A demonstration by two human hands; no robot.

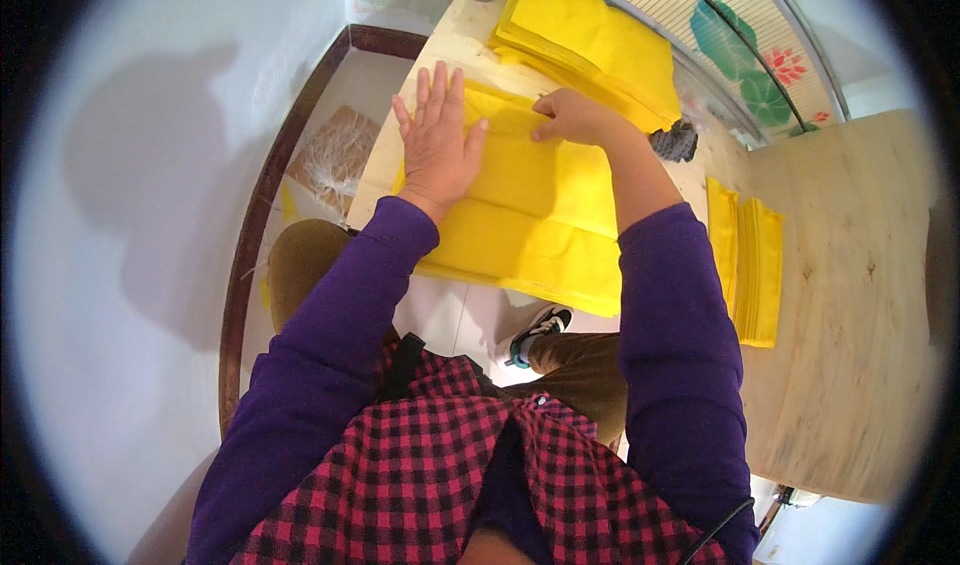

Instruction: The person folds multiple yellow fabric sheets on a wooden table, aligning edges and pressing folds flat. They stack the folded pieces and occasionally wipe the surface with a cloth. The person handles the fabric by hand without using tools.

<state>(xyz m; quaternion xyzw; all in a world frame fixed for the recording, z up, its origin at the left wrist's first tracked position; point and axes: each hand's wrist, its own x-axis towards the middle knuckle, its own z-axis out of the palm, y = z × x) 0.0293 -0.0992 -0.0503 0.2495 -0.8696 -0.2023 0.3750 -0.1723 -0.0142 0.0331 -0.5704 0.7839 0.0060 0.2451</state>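
My left hand (pixel 437 150) lies flat with its fingers spread, over the left side of a yellow fabric piece (pixel 530 200). This fabric is spread out on a light wooden table, with crosswise creases, and its near end hangs over the front edge. At the fabric's far right part is my right hand (pixel 585 120). Its fingers are bent, and a gap shows between thumb and forefinger. I see nothing held there. Just beyond my right hand, a thick stack of folded yellow fabric (pixel 590 35) rests at the table's far end.
Folded yellow pieces (pixel 755 265) sit at the right, by a curved wooden surface (pixel 840 315). A dark grey bundle (pixel 675 142) lies beside the far stack. Left of the table, a brown box with whitish strands (pixel 335 155) is on the floor. A patterned screen (pixel 740 50) stands behind.
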